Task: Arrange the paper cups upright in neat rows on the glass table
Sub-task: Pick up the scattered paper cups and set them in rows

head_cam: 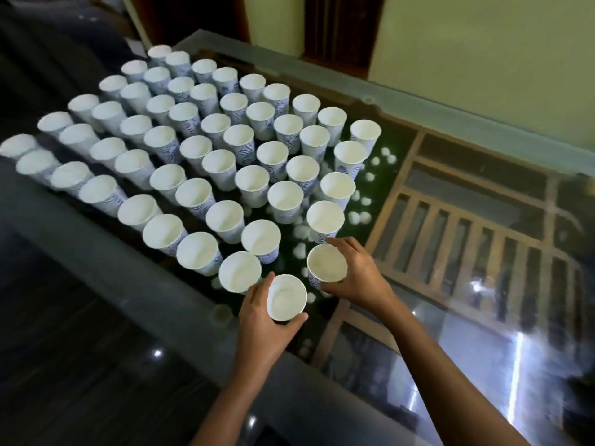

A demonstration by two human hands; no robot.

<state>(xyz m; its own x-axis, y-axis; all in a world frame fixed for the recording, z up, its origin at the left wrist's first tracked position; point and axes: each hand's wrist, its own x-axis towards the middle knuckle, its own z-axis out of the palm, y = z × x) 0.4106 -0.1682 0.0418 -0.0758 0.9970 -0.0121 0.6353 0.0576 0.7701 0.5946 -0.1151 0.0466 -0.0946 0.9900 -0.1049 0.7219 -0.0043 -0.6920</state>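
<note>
Left hand: the left hand (261,320) curls round a paper cup (286,297), upright at the near table edge.
Right hand: the right hand (355,278) grips a second cup (325,263) beside it.
Rows: upright cups (206,162) packed in diagonal lines across the glass table (483,349).

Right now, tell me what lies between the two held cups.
Head view: no other cup. The left hand holds the near cup, the right hand the far cup; between them only a narrow gap of glass table with a small white blob.
</note>
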